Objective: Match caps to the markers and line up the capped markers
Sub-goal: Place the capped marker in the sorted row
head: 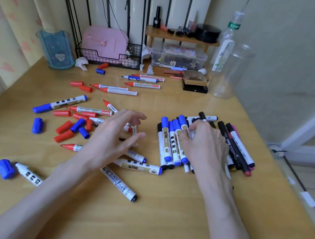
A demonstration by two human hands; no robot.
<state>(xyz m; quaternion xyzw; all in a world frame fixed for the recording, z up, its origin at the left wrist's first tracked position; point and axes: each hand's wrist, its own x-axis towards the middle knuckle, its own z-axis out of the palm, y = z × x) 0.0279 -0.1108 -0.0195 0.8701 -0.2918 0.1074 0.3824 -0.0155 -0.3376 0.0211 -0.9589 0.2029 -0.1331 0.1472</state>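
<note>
A row of capped markers lies at centre right: blue-capped ones (169,142) on its left side, black-capped ones (237,149) on its right. My right hand (204,144) rests on this row, its fingertips on the blue-capped markers. My left hand (114,133) hovers with spread, relaxed fingers over loose uncapped markers (138,166) and holds nothing. Loose red caps (65,131) and blue caps (78,125) lie scattered to the left. Several uncapped red markers (115,90) sit further back. A big blue cap (5,169) lies by an uncapped marker (28,175) at the near left.
The wooden table (157,213) meets a wall on the right. At the back stand a blue pen cup (56,50), a wire rack with a pink case (104,43), a small wooden shelf (180,37), a plastic box (178,59) and clear bottles (229,73).
</note>
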